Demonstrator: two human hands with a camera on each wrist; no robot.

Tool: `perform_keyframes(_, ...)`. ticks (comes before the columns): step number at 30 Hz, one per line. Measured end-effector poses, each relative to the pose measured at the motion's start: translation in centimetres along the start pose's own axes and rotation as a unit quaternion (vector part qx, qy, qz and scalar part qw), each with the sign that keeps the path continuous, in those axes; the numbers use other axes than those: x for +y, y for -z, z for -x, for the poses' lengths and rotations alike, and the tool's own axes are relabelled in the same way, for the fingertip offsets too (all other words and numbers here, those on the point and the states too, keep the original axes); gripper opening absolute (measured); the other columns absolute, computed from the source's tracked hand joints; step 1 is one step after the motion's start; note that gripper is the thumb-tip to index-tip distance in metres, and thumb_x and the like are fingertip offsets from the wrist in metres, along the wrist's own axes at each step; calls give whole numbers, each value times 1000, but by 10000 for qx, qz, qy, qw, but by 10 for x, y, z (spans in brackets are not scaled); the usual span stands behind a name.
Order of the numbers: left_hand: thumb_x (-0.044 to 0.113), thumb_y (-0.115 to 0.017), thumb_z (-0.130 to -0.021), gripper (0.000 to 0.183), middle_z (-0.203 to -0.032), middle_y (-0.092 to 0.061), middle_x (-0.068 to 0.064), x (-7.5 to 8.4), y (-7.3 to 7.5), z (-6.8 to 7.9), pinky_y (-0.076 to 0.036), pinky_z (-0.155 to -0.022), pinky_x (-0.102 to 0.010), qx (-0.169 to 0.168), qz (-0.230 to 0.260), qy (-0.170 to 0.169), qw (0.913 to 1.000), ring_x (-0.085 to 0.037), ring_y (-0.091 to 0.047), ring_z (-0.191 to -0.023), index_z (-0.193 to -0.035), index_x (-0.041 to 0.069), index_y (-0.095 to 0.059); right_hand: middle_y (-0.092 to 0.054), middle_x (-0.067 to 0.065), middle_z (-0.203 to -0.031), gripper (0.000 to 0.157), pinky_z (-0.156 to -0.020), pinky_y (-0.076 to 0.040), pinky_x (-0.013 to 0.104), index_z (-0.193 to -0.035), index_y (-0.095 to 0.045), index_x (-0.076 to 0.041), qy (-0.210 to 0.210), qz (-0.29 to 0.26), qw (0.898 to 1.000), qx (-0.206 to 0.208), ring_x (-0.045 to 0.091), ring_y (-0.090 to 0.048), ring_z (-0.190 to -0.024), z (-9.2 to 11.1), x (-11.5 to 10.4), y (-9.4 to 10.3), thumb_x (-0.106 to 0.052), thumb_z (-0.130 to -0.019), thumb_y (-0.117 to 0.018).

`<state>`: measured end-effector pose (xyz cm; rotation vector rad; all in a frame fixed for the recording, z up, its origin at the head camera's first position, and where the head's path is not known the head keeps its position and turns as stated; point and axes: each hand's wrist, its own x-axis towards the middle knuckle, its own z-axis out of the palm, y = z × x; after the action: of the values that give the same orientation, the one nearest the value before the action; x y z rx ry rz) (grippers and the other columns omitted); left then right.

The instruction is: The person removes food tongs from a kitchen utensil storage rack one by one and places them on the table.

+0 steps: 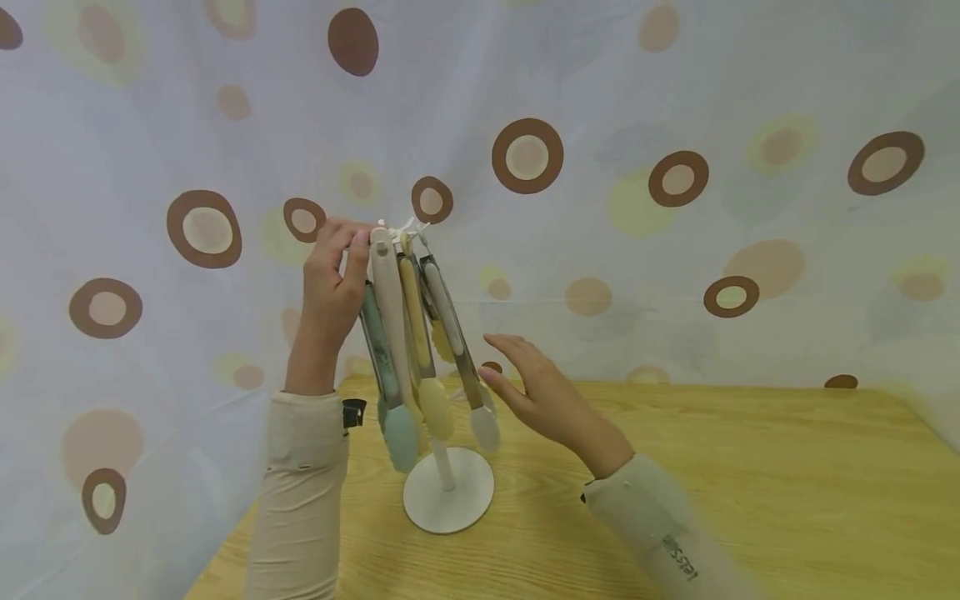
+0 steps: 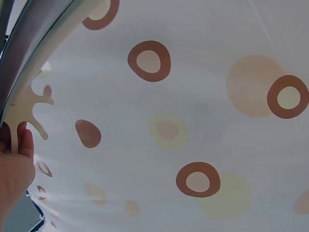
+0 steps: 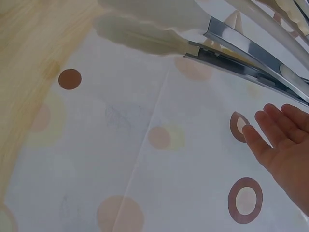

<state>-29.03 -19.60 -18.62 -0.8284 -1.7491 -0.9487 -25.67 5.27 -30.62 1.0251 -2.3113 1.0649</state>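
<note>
A white utensil rack point(image 1: 447, 491) with a round base stands on the table, hooks branching at its top. My left hand point(image 1: 333, 271) is up at the hooks; in the left wrist view its fingers pinch one pale hook arm point(image 2: 14, 137). From the rack hang teal tongs point(image 1: 401, 437), yellow tongs point(image 1: 435, 408), grey-white tongs point(image 1: 485, 427) and a long beige-handled utensil point(image 1: 387, 287) whose head is mostly hidden. To the right, my right hand point(image 1: 551, 396) is held in the air beside the grey-white tongs, apart from them, with its fingers extended and holding nothing.
The wooden table point(image 1: 750, 492) extends to the right of the rack. Behind and on the left hangs a pale curtain point(image 1: 465, 75) with brown and yellow circles, close beyond the table's back edge.
</note>
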Motion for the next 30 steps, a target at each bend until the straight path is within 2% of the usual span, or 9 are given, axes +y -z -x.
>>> perform_keyframes(4,1,-47,-97,22,-99,-58,-20,0,0,0,-39,-89,-32,14,28,33,10000,-23,-51,-96,-99,-7,-67,-42,14,-146,55,-107,-34,47,-145,-39,-2,-225,-128,9996,-92,29,-37,-136,-12,-1,-7,-31,-100,-50)
perform_keyframes(11,2,-46,-97,23,-100,-58,-20,0,0,1,-39,-90,-33,-35,33,49,10000,-23,-51,-97,-101,-7,-67,-34,16,-150,60,-96,-46,42,-149,-31,-3,-575,-435,9964,-434,31,-35,-137,-27,1,-10,-34,-101,-48)
perform_keyframes(16,1,-46,-97,23,-100,-58,-20,-1,0,1,-39,-91,-34,-25,55,18,10000,-24,-51,-97,-100,-7,-67,-36,16,-149,60,-100,-42,44,-149,-30,-3,-645,-613,9944,-572,31,-37,-135,-37,3,-11,-34,-101,-47)
perform_keyframes(21,5,-45,-98,25,-101,-58,-21,-1,1,1,-39,-91,-34,-81,40,-84,9999,-24,-51,-98,-101,-8,-67,-40,17,-146,55,-104,-37,47,-147,-33,-1,-474,-788,9946,-475,33,-42,-131,-45,3,-13,-28,-102,-47)
perform_keyframes(26,9,-44,-98,28,-101,-58,-22,-2,2,1,-39,-92,-35,-125,-9,-174,9998,-26,-51,-98,-101,-8,-66,-46,17,-141,53,-102,-40,44,-148,-33,-1,-362,-1152,9923,-291,31,-47,-128,-52,1,-16,-24,-102,-47)
perform_keyframes(30,6,-45,-97,26,-101,-58,-22,-3,2,1,-39,-92,-35,-112,-13,-176,9998,-26,-50,-99,-101,-7,-67,-52,19,-134,51,-100,-42,44,-146,-35,2,-300,-1210,9922,-74,31,-51,-124,-56,-1,-21,-18,-101,-49)
